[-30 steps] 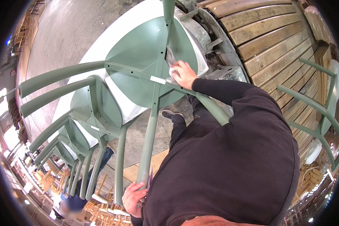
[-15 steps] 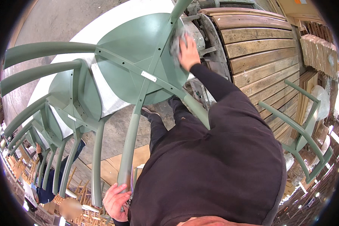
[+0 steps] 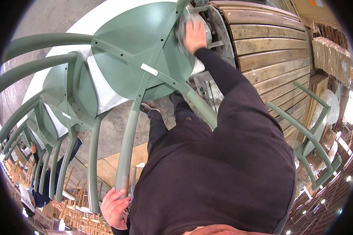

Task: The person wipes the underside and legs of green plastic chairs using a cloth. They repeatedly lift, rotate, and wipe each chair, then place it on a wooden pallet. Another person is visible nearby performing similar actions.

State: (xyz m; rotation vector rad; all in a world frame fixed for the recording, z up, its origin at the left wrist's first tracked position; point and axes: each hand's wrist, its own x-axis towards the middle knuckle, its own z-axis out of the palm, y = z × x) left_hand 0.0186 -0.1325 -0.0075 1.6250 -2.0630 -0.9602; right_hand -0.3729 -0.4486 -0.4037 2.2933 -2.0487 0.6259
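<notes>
The left hand is gripping a leg of the upturned green chair, with more stacked chairs crowding the left. Farther off, the right hand is pressing a grey cloth against the seat's edge beside the wooden pallet, having slid farther along than a second ago.

Concrete floor bears stacked green chairs, perhaps a wooden pallet

1. Grey concrete floor lies under me.
2. A pallet of worn wooden planks sits to my right.
3. More green chairs are stacked at my left.
4. Another green chair stands further right, by flat stacked cardboard.
</notes>
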